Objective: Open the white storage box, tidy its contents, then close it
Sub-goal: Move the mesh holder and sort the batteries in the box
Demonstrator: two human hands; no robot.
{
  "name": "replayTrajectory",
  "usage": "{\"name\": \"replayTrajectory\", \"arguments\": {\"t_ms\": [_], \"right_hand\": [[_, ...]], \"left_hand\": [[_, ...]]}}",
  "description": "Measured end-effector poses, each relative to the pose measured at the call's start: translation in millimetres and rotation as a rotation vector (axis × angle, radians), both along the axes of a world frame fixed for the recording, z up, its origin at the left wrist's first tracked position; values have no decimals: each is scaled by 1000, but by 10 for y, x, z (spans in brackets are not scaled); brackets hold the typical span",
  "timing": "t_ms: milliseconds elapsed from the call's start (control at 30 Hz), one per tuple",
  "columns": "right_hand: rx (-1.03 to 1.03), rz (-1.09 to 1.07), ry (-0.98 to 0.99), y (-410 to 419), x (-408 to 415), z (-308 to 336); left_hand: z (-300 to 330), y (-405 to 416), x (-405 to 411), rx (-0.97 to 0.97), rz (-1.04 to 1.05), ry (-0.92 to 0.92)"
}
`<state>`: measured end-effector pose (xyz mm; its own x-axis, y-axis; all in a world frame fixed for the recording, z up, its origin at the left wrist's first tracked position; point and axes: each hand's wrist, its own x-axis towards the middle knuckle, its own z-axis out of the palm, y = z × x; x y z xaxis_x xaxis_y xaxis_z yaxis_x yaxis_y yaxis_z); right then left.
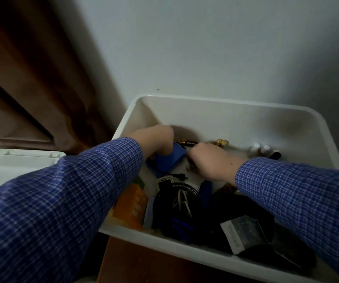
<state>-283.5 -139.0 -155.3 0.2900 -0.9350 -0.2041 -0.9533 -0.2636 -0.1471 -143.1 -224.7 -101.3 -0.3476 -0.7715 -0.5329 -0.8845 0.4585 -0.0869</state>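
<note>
White plastic, lid off: the storage box point(235, 105) stands against the wall, its lid point(21, 162) set aside at left. The left hand point(156, 139) grips a blue pack point(172, 158), probably to clear floor space; the right hand point(209, 160) curls over batteries point(189, 143) (its grip is hidden).

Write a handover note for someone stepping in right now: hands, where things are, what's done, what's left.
Left hand: grips the blue pack at the box's back left.
Right hand: down among small items mid-box; whether it holds anything is hidden.
White storage box: open. Its lid lies off to the left.
Batteries and small bottles line the back wall.
Done: opened. Left: finish tidying, refit lid.
</note>
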Motion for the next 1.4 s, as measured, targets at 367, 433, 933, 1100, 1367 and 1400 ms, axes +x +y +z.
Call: {"name": "replayTrajectory", "arguments": {"t_ms": [367,433,933,1100,1367,1400], "right_hand": [[157,-172,-189,-123,145,26],[190,-183,-177,-137,177,21],[95,-327,-76,-87,196,66],[116,-376,-79,-87,224,82],[167,-482,-103,-45,249,97],[169,-475,-100,-36,256,95]], "left_hand": [[-74,1,33,-106,-12,20],[-90,-1,38,-118,-5,27],[-116,-7,41,-144,12,60],[-131,-18,32,-160,24,80],[-114,-6,26,-144,60,98],[-108,4,21,-138,61,93]]}}
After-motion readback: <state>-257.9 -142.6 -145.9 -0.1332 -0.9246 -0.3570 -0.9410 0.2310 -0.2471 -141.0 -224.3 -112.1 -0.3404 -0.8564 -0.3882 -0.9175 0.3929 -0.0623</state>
